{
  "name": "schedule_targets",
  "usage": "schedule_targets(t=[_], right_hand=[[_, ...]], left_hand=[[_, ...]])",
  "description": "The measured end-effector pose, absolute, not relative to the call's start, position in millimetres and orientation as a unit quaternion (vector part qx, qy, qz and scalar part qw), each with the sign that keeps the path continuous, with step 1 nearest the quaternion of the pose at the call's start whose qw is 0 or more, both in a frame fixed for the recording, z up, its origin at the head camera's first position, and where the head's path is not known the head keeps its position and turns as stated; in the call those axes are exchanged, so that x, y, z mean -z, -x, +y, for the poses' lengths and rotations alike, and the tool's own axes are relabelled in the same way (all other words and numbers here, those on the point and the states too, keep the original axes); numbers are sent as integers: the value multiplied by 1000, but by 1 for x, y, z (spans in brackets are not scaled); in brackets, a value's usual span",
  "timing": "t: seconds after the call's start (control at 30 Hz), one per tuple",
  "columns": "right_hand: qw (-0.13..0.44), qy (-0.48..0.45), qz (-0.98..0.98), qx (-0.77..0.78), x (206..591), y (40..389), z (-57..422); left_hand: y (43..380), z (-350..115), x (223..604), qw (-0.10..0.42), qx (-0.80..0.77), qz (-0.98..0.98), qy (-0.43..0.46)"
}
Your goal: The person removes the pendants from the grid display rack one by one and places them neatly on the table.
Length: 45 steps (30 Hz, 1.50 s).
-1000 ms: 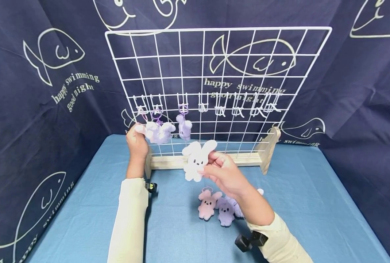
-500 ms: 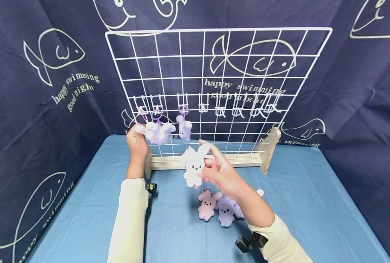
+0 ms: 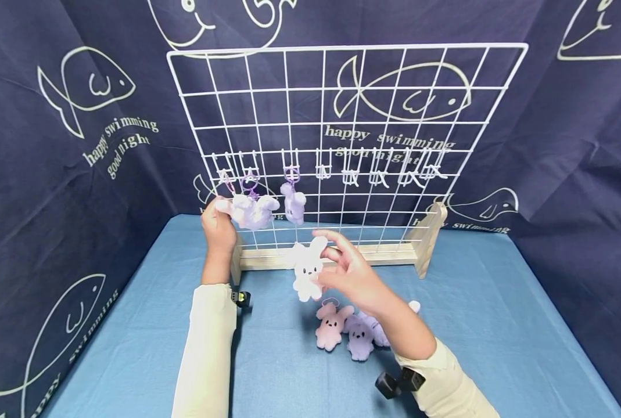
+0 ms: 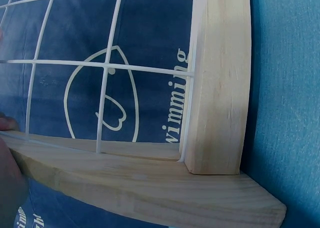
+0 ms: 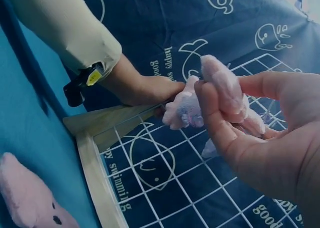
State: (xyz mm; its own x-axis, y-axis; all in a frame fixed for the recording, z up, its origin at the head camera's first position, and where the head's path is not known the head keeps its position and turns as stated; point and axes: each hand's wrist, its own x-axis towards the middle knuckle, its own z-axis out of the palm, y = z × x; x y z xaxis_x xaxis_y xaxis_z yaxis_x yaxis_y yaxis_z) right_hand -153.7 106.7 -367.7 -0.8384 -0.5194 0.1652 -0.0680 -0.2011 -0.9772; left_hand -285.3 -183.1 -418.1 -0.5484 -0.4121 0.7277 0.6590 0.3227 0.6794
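My right hand (image 3: 354,276) pinches a white plush bunny (image 3: 308,273) by its side, held upright in front of the rack's lower bar with its face toward me. In the right wrist view the bunny (image 5: 225,85) sits between thumb and fingers. At the rack's left end, my left hand (image 3: 218,229) grips the wooden side post (image 4: 220,77); only part of that hand shows at the edge of the left wrist view. Beside it a lilac plush (image 3: 252,212) with a pink one partly behind it hangs from hooks, and a lilac plush bunny (image 3: 294,204) hangs farther right.
A white wire grid rack (image 3: 325,87) with a wooden base (image 3: 268,258) stands at the back. Bare white hooks (image 3: 378,177) line its right half. On the blue cloth (image 3: 273,360) lie a pink plush bunny (image 3: 330,329) and a lilac one (image 3: 360,339), with more partly hidden by my right forearm.
The white bunny and my right hand have moved down slightly, and the bunny a little left. My right fingers have shifted on it, the index finger lifting off its ear. The left hand has not moved.
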Motion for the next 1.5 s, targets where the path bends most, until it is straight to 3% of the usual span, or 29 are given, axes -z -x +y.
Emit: schedule_targets(t=[0.33, 0.53, 0.7, 1.5], right_hand=[[157, 231, 702, 655, 380, 156, 104], [151, 246, 742, 606, 385, 155, 101], [171, 250, 756, 580, 390, 156, 101], [227, 242, 804, 494, 405, 161, 99]], left_hand=[[284, -185, 418, 450, 575, -677, 94], [278, -178, 409, 468, 578, -661, 97], [262, -168, 393, 475, 580, -655, 100], [262, -167, 392, 470, 580, -659, 92]])
